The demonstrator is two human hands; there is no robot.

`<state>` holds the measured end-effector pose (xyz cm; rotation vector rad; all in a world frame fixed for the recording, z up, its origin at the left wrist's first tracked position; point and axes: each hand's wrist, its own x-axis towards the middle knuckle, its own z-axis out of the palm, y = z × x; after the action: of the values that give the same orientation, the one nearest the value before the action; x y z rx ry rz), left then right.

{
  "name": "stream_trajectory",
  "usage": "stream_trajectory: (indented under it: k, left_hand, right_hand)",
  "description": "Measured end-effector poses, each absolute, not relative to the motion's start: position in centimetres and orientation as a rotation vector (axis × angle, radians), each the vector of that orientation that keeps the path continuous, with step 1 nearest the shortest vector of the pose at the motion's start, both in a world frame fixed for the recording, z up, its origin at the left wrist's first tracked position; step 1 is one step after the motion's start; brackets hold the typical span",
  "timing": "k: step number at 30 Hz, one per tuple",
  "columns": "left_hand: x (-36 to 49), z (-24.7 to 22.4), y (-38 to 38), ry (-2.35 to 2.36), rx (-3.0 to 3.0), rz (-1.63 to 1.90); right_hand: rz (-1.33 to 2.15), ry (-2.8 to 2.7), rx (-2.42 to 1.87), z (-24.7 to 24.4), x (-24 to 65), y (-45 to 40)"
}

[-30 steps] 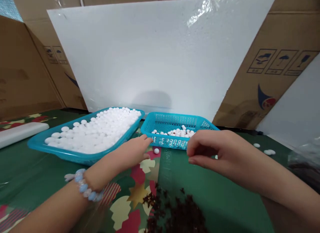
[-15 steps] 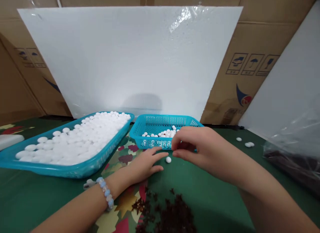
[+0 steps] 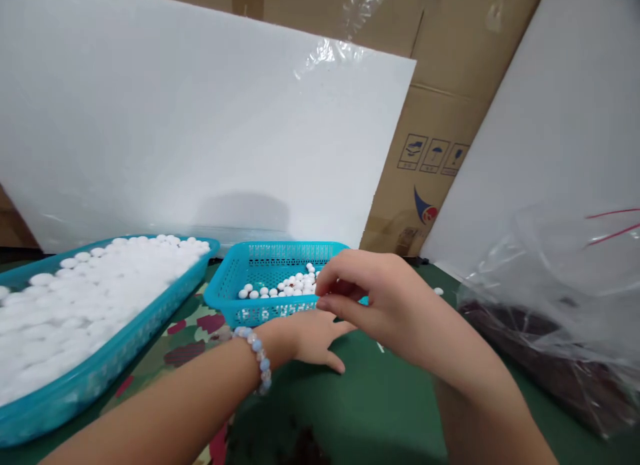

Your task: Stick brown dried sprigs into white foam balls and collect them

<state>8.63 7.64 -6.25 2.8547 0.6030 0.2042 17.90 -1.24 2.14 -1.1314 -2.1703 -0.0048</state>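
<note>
My left hand (image 3: 317, 342), with a pale blue bead bracelet (image 3: 261, 362) on its wrist, reaches flat over the green tabletop just in front of the small blue basket (image 3: 233, 312). Its thumb is stretched out and its other fingertips are hidden by my right hand (image 3: 373, 295). That right hand hovers above, thumb and forefinger brought together in a pinch; whatever lies between them is too small or hidden to see. Inside the basket lie several small white balls (image 3: 299, 284), with a few reddish specks among them. Part of the basket's right side is covered by my right hand.
A large blue tray (image 3: 125, 335) heaped with white foam balls (image 3: 100, 305) stands at left. Small dark red-brown pieces (image 3: 310, 448) lie at the bottom edge. At right sits a clear plastic bag (image 3: 550, 338) with dark contents. A white board (image 3: 200, 118) and cardboard (image 3: 440, 72) rise behind.
The view has swung right. My left hand has moved right, beneath my right hand, which keeps its pinch. The single white ball between the hands is no longer visible.
</note>
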Motion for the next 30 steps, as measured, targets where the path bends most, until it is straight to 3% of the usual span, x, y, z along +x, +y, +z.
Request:
stream_trajectory:
  k: [6, 18, 23, 30]
  left_hand:
    - [9.1, -7.0, 7.2, 0.553, 2.850, 0.117]
    - [5.1, -9.1, 7.6, 0.958, 2.431, 0.592]
    - [2.7, -5.9, 5.2, 1.115, 2.022, 0.930]
    - [0.6, 0.1, -0.2, 0.968, 1.710, 1.301]
  right_hand:
    - [-0.019, -2.074, -1.052, 2.9, 19.4, -2.3]
    - [0.107, -2.077, -0.969, 4.1, 21.4, -5.1]
    - [0.239, -1.971, -0.923, 3.9, 21.6, -4.6]
    - [0.582, -2.148, -0.680, 1.4, 16.9, -0.3]
